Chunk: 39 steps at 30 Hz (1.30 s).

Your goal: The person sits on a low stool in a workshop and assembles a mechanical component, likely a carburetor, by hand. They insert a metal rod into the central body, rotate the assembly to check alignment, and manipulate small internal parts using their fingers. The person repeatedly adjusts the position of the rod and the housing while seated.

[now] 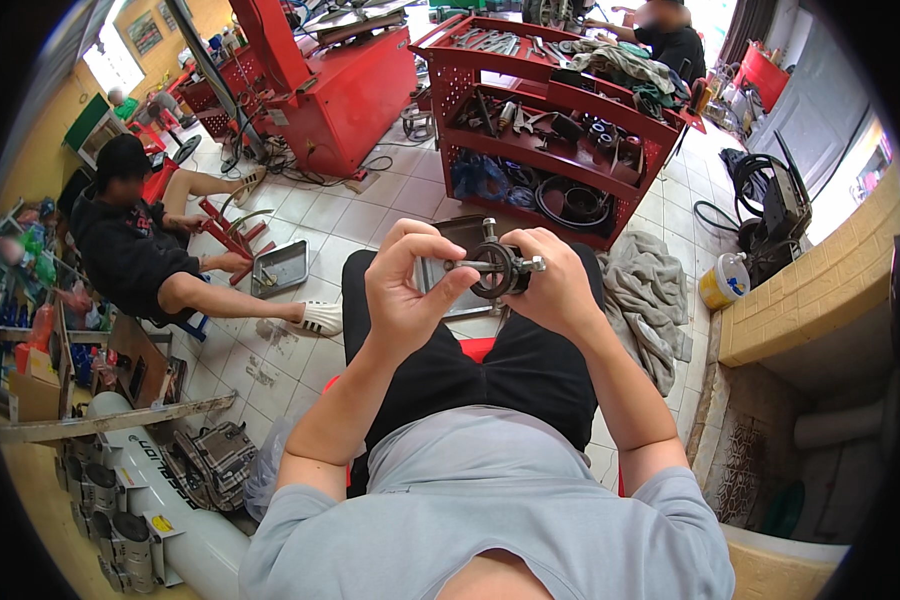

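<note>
In front of my lap I hold up a dark metal ring-shaped part (pixel 508 270) with bolt-like studs sticking out at its top and side. My right hand (pixel 560 282) is closed around its right side, fingers wrapped behind it. From the left, my left hand (pixel 408 288) pinches the end of a thin metal bolt (pixel 470 266) between thumb and fingertips. That bolt reaches across to the ring; whether it is threaded in cannot be seen. Beneath the hands, partly hidden by them, a metal tray (pixel 432 275) lies on the floor between my knees.
A red tool trolley (pixel 560 70) loaded with wrenches and parts stands ahead. Grey cloth (pixel 645 300) lies by my right leg, near a white bucket (pixel 724 280). At left, a seated person (pixel 120 240) handles a red stand (pixel 232 235) beside another tray (pixel 282 268).
</note>
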Available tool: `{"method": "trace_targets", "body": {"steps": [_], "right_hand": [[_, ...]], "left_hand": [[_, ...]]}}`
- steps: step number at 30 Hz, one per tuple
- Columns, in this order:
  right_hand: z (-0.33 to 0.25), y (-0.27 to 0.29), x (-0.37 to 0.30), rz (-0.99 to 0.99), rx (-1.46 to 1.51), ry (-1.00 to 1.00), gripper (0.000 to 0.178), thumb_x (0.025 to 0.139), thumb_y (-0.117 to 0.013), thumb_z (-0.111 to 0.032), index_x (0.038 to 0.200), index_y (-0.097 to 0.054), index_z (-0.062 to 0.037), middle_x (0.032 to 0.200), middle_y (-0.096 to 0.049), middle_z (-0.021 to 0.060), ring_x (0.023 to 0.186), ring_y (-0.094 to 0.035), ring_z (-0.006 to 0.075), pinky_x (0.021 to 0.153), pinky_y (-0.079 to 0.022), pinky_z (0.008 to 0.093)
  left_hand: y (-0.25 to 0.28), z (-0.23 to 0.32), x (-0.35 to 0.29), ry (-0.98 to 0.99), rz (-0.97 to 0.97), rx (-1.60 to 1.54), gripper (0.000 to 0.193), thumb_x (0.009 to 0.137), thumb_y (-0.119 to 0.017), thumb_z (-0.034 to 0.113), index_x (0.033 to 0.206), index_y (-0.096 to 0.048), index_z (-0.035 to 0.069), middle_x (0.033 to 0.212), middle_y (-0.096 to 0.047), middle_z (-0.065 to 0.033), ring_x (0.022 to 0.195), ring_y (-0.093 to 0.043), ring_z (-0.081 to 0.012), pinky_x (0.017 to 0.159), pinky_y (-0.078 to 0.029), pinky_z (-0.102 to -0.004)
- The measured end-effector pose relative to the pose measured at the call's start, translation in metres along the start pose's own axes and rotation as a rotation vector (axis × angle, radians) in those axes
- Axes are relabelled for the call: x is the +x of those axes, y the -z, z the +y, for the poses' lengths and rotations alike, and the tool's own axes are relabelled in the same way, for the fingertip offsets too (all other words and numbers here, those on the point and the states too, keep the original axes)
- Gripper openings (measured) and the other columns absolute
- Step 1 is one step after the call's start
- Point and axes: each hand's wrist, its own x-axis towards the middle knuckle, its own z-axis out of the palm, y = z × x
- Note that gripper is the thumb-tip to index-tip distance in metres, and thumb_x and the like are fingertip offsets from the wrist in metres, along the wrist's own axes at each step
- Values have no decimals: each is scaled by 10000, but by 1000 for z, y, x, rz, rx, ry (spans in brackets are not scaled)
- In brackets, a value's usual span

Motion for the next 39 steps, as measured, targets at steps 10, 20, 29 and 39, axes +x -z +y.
{"method": "trace_targets", "body": {"steps": [10,20,29,39], "right_hand": [[-1,4,1,34,56,-55,400,593,-757,-96,946,-569,-82,872,-620,98,871,-592,299,750,-486,400],[-1,2,1,-5,27,-44,417,586,-748,-76,963,-571,-86,875,-615,95,867,-588,296,749,-485,401],[-1,3,1,15,53,-69,430,581,-758,-98,968,-571,-83,878,-615,98,871,-590,300,754,-485,399],[1,1,1,17,49,-39,413,587,-756,-95,956,-573,-83,880,-617,95,871,-589,298,755,-483,402]], "left_hand": [[-4,5,7,-101,-27,-77,294,788,-653,-55,1079,-621,-31,1191,-592,-159,1102,-570,-232,933,-438,-319],[-2,1,2,-51,17,50,268,777,-737,16,1029,-649,-9,994,-599,-104,882,-570,-162,787,-451,-262],[-9,8,6,-33,62,-133,340,805,-701,5,1120,-575,-21,1102,-613,-151,1035,-593,-201,924,-433,-316],[1,1,0,-27,-9,25,363,820,-712,46,1154,-590,-30,1051,-565,-86,986,-538,-167,914,-410,-295]]}}
